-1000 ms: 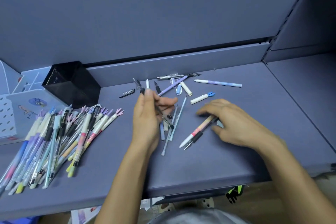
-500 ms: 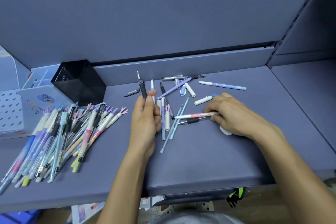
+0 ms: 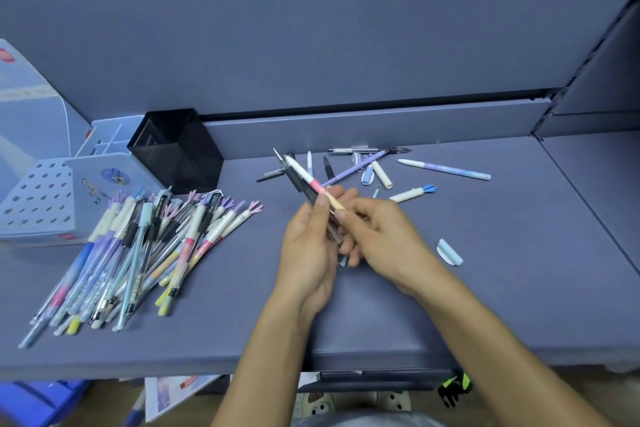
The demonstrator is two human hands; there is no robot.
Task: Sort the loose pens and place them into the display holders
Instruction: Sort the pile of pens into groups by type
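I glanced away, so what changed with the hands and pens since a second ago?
The right hand picked the pink-and-white pen off the shelf and brought it left into the bundle that the left hand grips. A pale blue cap now lies uncovered. The sorted pile and black mesh holder stayed put.

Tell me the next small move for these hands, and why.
Probably tuck the pink-and-white pen into the bundle of pens and release it. The right hand pinches its tail end against the bundle that the left hand grips, while loose ones such as the purple pen lie on the shelf behind, waiting for a free hand.
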